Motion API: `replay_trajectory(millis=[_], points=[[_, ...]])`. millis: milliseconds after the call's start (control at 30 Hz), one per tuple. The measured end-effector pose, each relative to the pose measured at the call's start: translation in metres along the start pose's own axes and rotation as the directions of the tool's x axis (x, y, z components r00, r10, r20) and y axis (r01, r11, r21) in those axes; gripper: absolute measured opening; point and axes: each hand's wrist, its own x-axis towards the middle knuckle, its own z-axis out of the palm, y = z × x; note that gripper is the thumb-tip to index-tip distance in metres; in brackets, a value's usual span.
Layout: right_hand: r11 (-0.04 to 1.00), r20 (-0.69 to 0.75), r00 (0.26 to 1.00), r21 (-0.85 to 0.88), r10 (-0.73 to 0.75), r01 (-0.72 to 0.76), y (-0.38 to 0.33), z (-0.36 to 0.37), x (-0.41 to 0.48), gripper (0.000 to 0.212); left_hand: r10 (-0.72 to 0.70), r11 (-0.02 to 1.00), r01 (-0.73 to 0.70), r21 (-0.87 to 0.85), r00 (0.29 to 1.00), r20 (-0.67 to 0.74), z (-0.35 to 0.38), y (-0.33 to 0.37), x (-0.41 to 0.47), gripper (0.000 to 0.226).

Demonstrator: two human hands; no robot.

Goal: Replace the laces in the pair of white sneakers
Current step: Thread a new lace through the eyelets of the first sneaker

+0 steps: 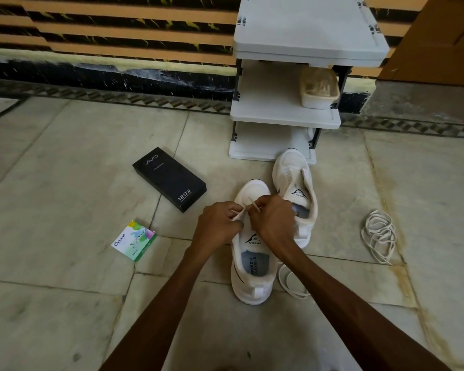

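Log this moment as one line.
step: lacing near sneaker | left hand: pinches lace | right hand: pinches lace | far sneaker: no lace seen | loose lace: right of sneakers

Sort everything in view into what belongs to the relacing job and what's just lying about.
Job: near sneaker, far sneaker, lace pinched by left hand and right hand, coiled lace on the floor.
Lying about: black Vivo box, Odonil box, white shelf rack, tub on its shelf.
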Motion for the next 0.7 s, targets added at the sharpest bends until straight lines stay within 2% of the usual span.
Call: replay_trajectory(millis=[133,300,700], points=[[0.999,0.053,0.998,-0.009,-0.043,0.043,0.003,0.002,0.002,0.022,-0.078,0.983,0.082,-0.163,0.997,0.028,-0.003,-0.008,0.003,0.035],[0.999,0.084,0.995,0.0,-0.045,0.045,0.006,0.001,0.004,0.029,-0.106,0.969,0.114,-0.219,0.993,0.05,0.002,-0.011,0.005,0.033],[0.994,0.077,0.992,0.037,-0.102,0.099,0.012,0.007,-0.005,0.023,-0.109,0.971,0.143,-0.19,0.978,0.178,-0.002,-0.012,0.007,0.041]])
